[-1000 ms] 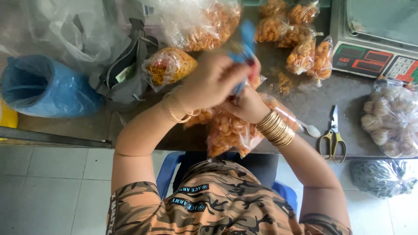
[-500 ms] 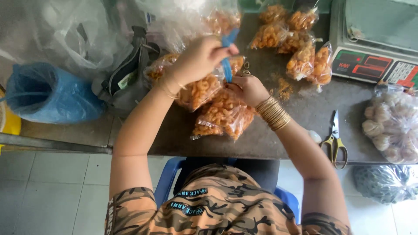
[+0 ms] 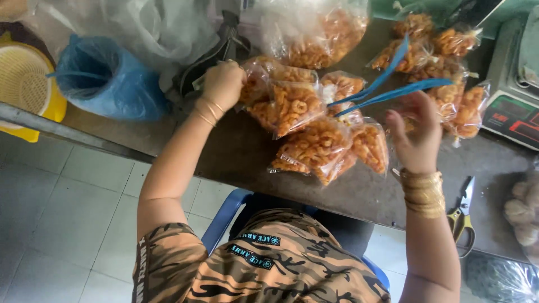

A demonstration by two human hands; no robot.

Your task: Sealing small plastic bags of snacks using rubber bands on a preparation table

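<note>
My left hand [image 3: 223, 84] is closed around the gathered tops of several small clear bags of orange ring snacks [image 3: 314, 140], which lie bunched on the dark table [image 3: 241, 151]. Two lengths of blue plastic strap [image 3: 387, 92] run from the bunch up to the right. Right of the bunch, my right hand [image 3: 416, 134] is raised with its fingers spread, pinching the strap at the fingertips. Gold bangles sit on both wrists.
A large clear bag of the same snacks [image 3: 320, 33] lies at the back, with more small bags [image 3: 449, 67] at the back right. A scale [image 3: 514, 112] and scissors [image 3: 463, 216] are on the right. At the left are a blue plastic bag [image 3: 106, 78] and a yellow basket [image 3: 25, 78].
My hands have moved apart. The left hand went left with the bunch of bags, and the right hand drew the blue strap out to the right.
</note>
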